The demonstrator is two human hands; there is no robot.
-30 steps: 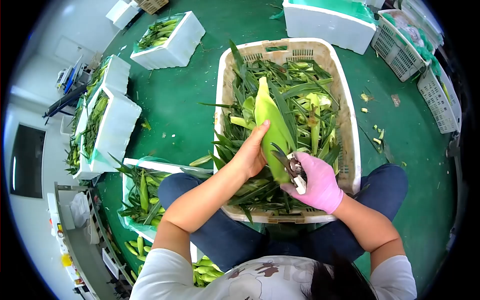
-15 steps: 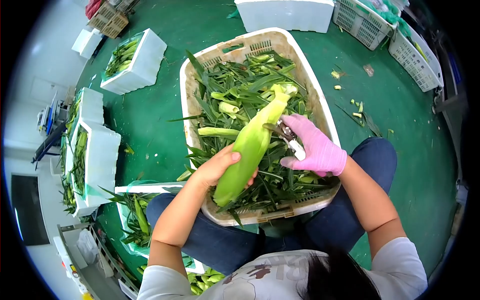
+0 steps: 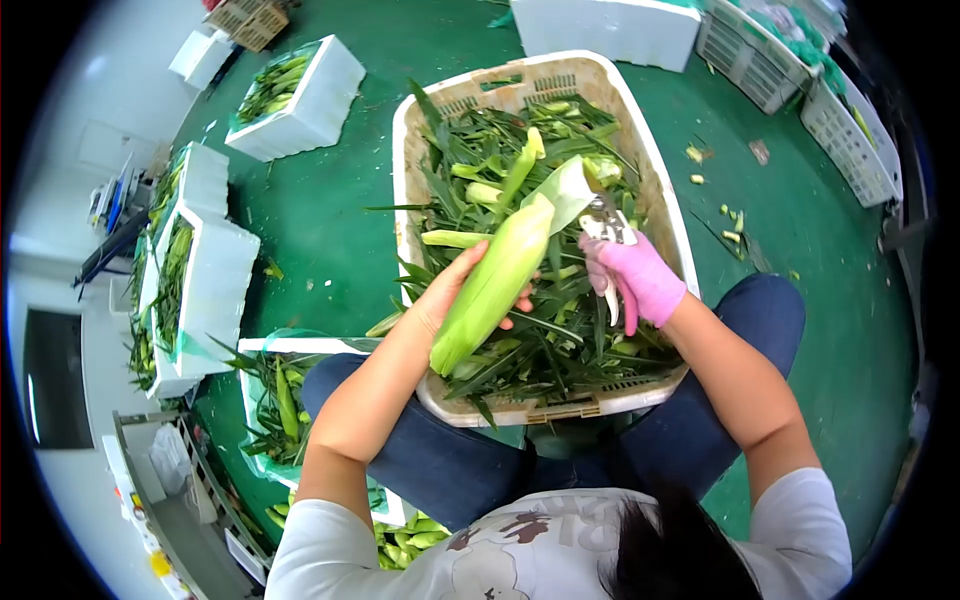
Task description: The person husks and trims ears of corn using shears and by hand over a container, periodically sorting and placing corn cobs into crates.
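My bare left hand (image 3: 455, 285) is closed around an ear of corn (image 3: 495, 285) in its pale green husk, tilted with its narrow end up and to the right. A loose husk leaf (image 3: 567, 192) stands away from that narrow end and reaches the shears. In a pink glove, my right hand (image 3: 640, 275) grips pruning shears (image 3: 610, 220) with white handles; their blades are beside the loose leaf, partly hidden. Whether they touch it I cannot tell. Below both hands is a white plastic basket (image 3: 660, 215) full of husk leaves and cut stalks (image 3: 485, 193).
White foam boxes (image 3: 325, 105) with corn stand at the left, and another box (image 3: 260, 345) is by my left leg. Crates (image 3: 850, 145) and a foam box (image 3: 610, 30) are at the back. Scraps (image 3: 735, 220) lie on the green floor (image 3: 780, 235) to the right.
The shears have left the ear's narrow end and moved up and right. The stalk end has come away from the ear, and a husk leaf now stands out there. The camera view has shifted slightly.
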